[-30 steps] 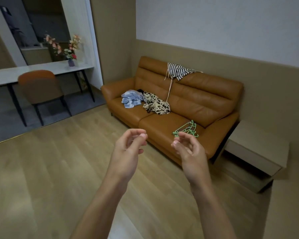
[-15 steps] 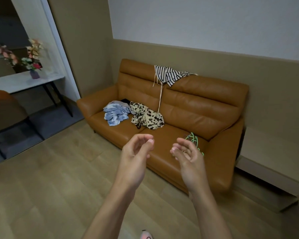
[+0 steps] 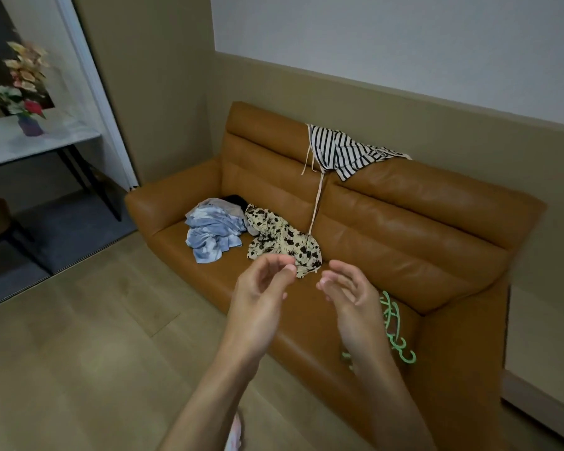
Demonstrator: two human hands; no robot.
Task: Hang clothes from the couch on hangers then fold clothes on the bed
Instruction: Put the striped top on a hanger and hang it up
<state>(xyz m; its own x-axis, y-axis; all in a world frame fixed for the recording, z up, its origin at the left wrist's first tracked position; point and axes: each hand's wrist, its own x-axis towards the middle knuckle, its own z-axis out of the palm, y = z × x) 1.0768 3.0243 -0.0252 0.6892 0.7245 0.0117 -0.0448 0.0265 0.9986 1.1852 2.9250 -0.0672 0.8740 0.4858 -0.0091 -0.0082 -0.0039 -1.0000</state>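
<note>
**A:** Clothes first, or hangers? Nearest to us, low in the middle of the frame, both hands are raised in front of the seat and neither carries anything: our left hand has its fingers loosely curled with the thumb near the fingertips, and our right hand is spread, palm turned inward.

**B:** Hangers, we'd say. The green hangers lie in a tangle on the seat at lower right of centre, just beyond our right wrist and partly hidden by it. We should lift one by its hook and shake it free, since the hooks look likely to snag each other.

**A:** Then the garment. The floral garment sits crumpled mid-frame, right beyond our fingertips, touching the blue garment to its left.

**B:** We'd take the floral one, find its neckline before lifting, and let it hang open so the hanger slides in. Something dark lies behind the blue pile; we cannot tell what it is.

**A:** And farthest?

**B:** The striped garment is draped over the backrest of the couch, upper middle, its long ties dangling down the cushion. We'd gather those ties first so they don't drag.
</note>
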